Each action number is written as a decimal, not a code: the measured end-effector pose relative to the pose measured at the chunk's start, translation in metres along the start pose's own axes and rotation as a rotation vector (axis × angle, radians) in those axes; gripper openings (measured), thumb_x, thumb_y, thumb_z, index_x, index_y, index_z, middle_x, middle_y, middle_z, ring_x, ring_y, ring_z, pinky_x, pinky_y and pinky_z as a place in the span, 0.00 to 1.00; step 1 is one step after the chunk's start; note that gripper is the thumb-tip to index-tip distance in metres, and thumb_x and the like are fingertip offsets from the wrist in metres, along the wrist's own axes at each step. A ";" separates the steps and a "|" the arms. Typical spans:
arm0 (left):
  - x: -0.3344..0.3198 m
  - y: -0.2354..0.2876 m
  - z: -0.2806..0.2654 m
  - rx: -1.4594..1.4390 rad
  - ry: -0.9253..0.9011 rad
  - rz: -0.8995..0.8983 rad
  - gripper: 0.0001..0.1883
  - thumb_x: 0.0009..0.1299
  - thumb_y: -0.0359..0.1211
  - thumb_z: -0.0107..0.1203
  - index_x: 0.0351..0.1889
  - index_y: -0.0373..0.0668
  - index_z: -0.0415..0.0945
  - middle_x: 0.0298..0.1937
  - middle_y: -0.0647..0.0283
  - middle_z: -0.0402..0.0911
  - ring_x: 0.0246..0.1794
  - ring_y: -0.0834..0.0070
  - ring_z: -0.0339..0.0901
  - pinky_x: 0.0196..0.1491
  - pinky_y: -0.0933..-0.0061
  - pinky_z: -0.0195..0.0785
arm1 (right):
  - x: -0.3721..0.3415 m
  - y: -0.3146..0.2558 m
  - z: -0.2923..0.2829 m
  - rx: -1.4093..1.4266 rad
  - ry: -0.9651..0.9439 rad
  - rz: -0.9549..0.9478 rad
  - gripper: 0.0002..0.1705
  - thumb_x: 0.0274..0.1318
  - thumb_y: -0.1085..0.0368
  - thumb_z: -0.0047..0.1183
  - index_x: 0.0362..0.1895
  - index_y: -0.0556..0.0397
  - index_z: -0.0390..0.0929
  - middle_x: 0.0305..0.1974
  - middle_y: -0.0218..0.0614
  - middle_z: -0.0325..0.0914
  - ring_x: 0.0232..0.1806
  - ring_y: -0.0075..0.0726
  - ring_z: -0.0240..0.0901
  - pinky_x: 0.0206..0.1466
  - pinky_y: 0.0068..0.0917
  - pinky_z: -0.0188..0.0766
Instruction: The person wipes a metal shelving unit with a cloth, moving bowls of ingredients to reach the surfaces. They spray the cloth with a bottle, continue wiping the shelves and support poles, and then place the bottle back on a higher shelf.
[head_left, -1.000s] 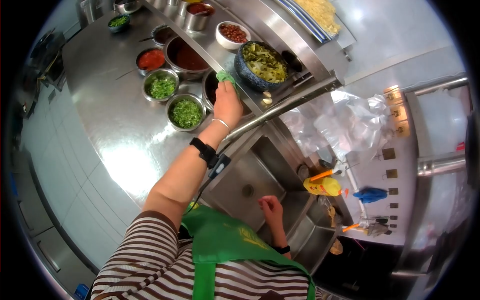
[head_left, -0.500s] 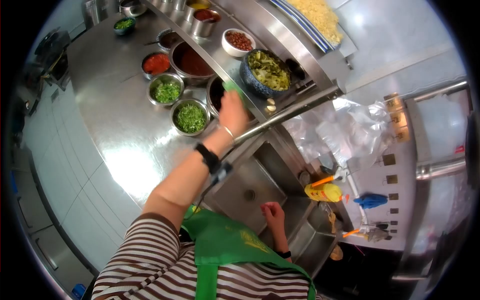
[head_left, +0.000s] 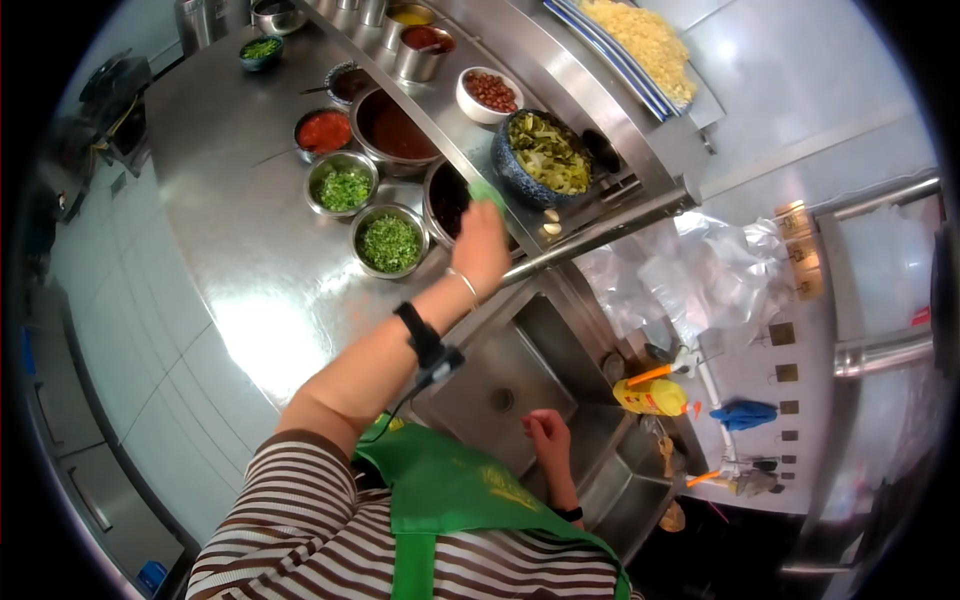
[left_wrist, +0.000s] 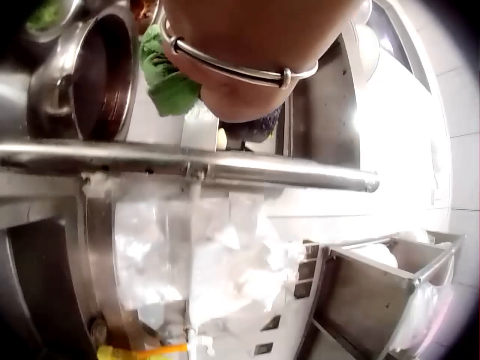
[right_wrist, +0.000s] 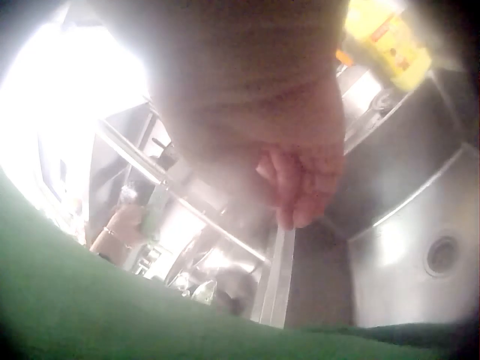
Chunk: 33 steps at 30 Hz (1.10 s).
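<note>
From where I stand, the left hand (head_left: 482, 250), a thin silvery bangle at its wrist, has its fingers curled round a crumpled green cloth (left_wrist: 169, 82), soft and creased, at the edge of the smooth steel shelf (head_left: 470, 150). The cloth pokes out past the fingertips, on the side away from the wrist, and part of it is hidden by the hand. It is bunched, so its long axis isn't sharp; in the left wrist view it runs from the upper left down towards the lower right, its loose folds hanging beside the fingers. Just beside the hand on the counter side sits a round metal pot with dark contents (head_left: 440, 205), and near that a round steel bowl of finely chopped greens (head_left: 388, 243). Up on the shelf, near the cloth, I can see a speckled blue bowl (head_left: 505, 165) heaped with limp, yellowish-green leafy pieces, two small pale cloves (head_left: 551, 222) beside it, and a glossy white bowl (head_left: 468, 105) of reddish-brown nuts. A round, shiny steel rail (head_left: 600, 235) runs slantwise below the shelf. The right hand (head_left: 550, 440) hangs over the brushed-steel sink (head_left: 500, 400), its fingers loosely bent, with nothing visible in them, well apart from the cloth. Near the sink lies a yellow plastic bottle (head_left: 650, 397).
</note>
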<state>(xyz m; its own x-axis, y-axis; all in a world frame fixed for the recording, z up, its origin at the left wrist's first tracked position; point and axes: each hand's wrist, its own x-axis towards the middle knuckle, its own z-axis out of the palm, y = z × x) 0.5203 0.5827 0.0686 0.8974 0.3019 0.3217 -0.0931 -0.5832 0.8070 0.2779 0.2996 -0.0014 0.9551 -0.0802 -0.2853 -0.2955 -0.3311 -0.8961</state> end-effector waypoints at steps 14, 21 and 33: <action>0.074 -0.084 -0.051 -1.089 -0.094 -0.316 0.26 0.72 0.25 0.50 0.70 0.38 0.63 0.64 0.53 0.72 0.60 0.64 0.74 0.62 0.67 0.68 | 0.003 -0.002 -0.004 -0.022 -0.023 -0.047 0.04 0.68 0.71 0.51 0.44 0.55 0.77 0.41 0.36 0.84 0.41 0.25 0.81 0.41 0.23 0.77; 0.030 -0.059 -0.087 -1.753 -0.344 -0.296 0.28 0.73 0.25 0.43 0.73 0.39 0.60 0.69 0.56 0.70 0.67 0.63 0.70 0.70 0.58 0.62 | 0.024 -0.026 -0.005 0.151 -0.052 -0.076 0.05 0.68 0.70 0.52 0.44 0.56 0.77 0.42 0.35 0.83 0.39 0.24 0.79 0.41 0.22 0.76; -0.006 -0.043 -0.053 -1.363 -0.381 -0.486 0.17 0.72 0.26 0.43 0.58 0.35 0.71 0.47 0.59 0.79 0.41 0.70 0.79 0.47 0.68 0.76 | 0.090 -0.335 -0.046 -0.085 0.285 -0.830 0.05 0.69 0.69 0.51 0.45 0.56 0.75 0.38 0.27 0.75 0.36 0.20 0.67 0.42 0.19 0.66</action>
<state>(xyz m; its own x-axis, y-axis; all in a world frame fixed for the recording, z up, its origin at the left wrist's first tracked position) 0.4960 0.6459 0.0576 0.9937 -0.0802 -0.0789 0.1125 0.7117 0.6934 0.4639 0.3606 0.2888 0.8334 -0.0106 0.5526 0.4882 -0.4545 -0.7451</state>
